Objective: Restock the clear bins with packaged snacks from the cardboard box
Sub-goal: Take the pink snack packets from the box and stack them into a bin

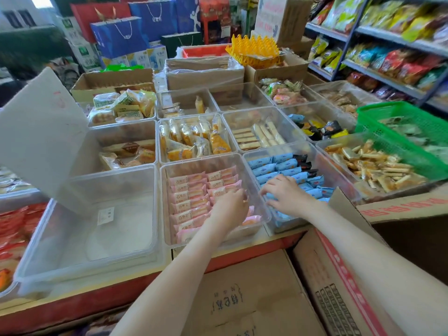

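Two clear bins sit at the counter's front edge. The middle bin (167, 204) holds rows of pink snack packets (191, 190). My left hand (230, 206) reaches into it with fingers curled down on the pink packets at the right side. The bin to the right (344, 183) holds blue snack packets (276, 166) and a few black ones. My right hand (283, 192) rests on the blue packets with fingers spread. The cardboard box (339, 282) stands below my arms, its flaps open and its contents hidden.
An empty clear bin (92, 229) stands front left, its lid (36, 132) tipped up. More clear bins of cakes, wafers and rolls fill the counter behind. A green basket (400, 117) sits at the right, below shelves of bagged snacks (400, 57). Gift bags and cartons stand at the back.
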